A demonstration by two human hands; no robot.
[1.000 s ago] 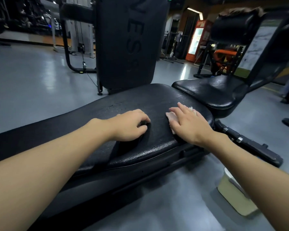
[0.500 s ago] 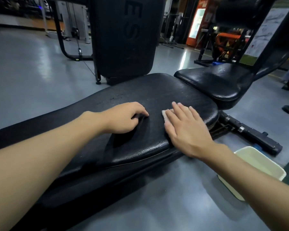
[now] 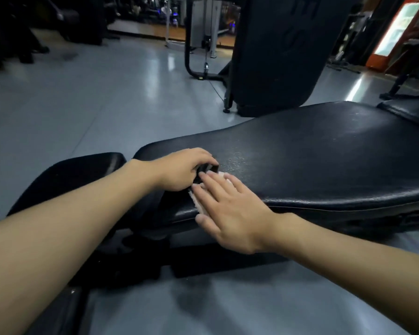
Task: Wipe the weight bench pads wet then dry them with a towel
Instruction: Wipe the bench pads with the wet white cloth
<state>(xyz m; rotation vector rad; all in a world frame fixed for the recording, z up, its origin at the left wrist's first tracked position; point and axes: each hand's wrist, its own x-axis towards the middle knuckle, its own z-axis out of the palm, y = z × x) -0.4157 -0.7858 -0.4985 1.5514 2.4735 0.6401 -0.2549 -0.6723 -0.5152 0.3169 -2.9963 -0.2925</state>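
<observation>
Dim gym, shiny grey floor [image 3: 94, 93]. Right grip [image 3: 228, 209] lies flat, fingers straight, pressing the pale cloth [image 3: 198, 204] onto the long bench pad [image 3: 312, 160] at its left end. The pad runs off rightward, so I'd wipe that way. Left grip [image 3: 179, 170] is curled beside the cloth, can't tell if it's holding anything.

A long black vinyl bench pad [image 3: 312, 165] lies flat, its textured surface speckled with fine wet droplets near its narrow left end. A small pale cloth [image 3: 197, 202] lies there, spread at the near edge. A shorter black pad [image 3: 82, 170] sits just left.
</observation>
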